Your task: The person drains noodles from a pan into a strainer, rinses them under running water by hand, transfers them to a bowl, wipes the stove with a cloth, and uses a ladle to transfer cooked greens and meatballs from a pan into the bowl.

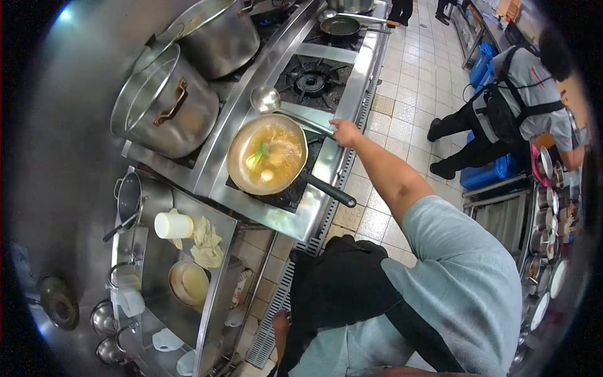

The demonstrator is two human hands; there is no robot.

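Observation:
My right hand [345, 132] reaches out over the stove's front edge, its fingers closed round the end of a metal ladle's handle. The ladle [265, 99] has its bowl resting above the far rim of a frying pan, apart from the broth. Inside the deep pan [237, 157] is a golden, bubbling broth [279, 146] with something green and pale pieces in it. The pan sits on a burner, and its black handle [333, 191] points toward me, untouched. Low beside my apron, my left hand [281, 322] is only partly visible; its fingers cannot be made out.
Large stockpots [166, 103] stand behind the burners. Farther along are a bare burner [309, 83] and another pan [340, 26]. A sink [157, 270] at left holds a bowl, near a cloth [206, 244] and a white tub [174, 225]. A co-worker [502, 113] bends over the opposite counter.

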